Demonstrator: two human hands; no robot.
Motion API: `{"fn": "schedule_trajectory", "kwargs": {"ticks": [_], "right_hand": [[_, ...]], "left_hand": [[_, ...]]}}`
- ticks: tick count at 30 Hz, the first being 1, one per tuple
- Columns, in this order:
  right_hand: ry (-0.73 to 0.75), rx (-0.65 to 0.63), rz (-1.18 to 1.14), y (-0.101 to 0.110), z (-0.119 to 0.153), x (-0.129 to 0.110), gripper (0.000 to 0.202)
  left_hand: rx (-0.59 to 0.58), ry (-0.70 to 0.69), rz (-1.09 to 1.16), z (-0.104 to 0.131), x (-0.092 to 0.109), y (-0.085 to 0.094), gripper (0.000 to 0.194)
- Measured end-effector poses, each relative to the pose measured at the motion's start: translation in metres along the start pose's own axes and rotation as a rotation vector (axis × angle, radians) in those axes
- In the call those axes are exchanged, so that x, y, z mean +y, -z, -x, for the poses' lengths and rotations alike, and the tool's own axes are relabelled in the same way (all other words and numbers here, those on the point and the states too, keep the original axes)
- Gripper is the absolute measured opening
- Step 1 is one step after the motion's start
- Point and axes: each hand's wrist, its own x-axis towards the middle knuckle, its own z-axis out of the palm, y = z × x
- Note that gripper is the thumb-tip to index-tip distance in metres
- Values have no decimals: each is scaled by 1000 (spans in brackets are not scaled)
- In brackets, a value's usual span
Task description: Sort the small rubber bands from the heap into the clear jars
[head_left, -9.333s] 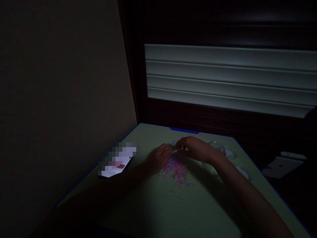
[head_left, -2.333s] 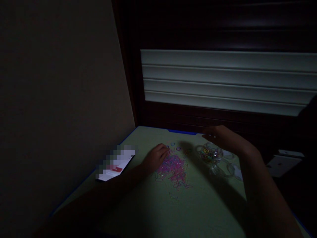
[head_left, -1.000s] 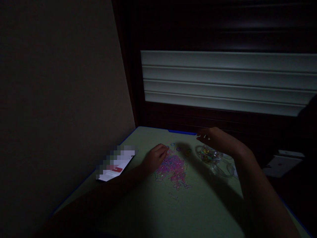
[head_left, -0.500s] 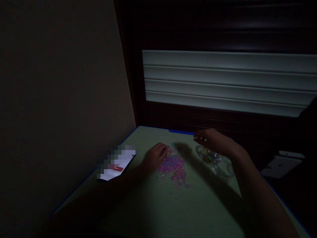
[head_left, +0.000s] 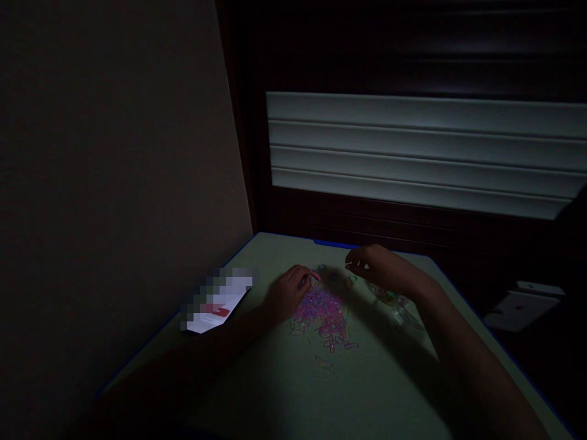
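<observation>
A loose pile of small pink and purple elastic bands point(head_left: 323, 315) lies on the pale green tabletop point(head_left: 358, 385). My left hand point(head_left: 291, 290) is at the pile's upper left edge, its thumb and fingertips closed on a small curved pink band point(head_left: 315, 276). My right hand point(head_left: 378, 266) hovers to the right, above the table, with fingers bent down and the fingertips near the thumb in a pinch. Whatever it pinches, if anything, is too small and dark to make out. Below its wrist, a clear container point(head_left: 406, 315) with colored bands point(head_left: 385, 296) is partly hidden.
A phone point(head_left: 220, 305) with a lit screen lies at the table's left edge. A few single bands point(head_left: 352, 278) are scattered beyond the pile. A wall stands at left, a dark slatted panel point(head_left: 413, 153) behind. A white box point(head_left: 523, 305) sits beyond the right edge.
My right hand has moved left and slightly down, away from the container and nearer my left hand. The pink band now shows clearly at my left fingertips, which have hardly moved.
</observation>
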Motion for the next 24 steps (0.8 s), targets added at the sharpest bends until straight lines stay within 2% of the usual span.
{"fn": "schedule_trajectory", "kwargs": {"ticks": [6,11,19,24], "right_hand": [[66,46,-27,-26,-15,-18,22],[78,56,-60,-44,-22,-24,25],[38,-9,-182,-57,-28,-22,21],[48,10,-223,-60,-31,-18,16]], "left_hand": [[9,3,8,1,-3,-1,15],[-7,8,-13,4,-7,-4,14],[-12,-47,-35,7,-9,-6,14],[-11,-59,-30,7,-8,-7,14]]}}
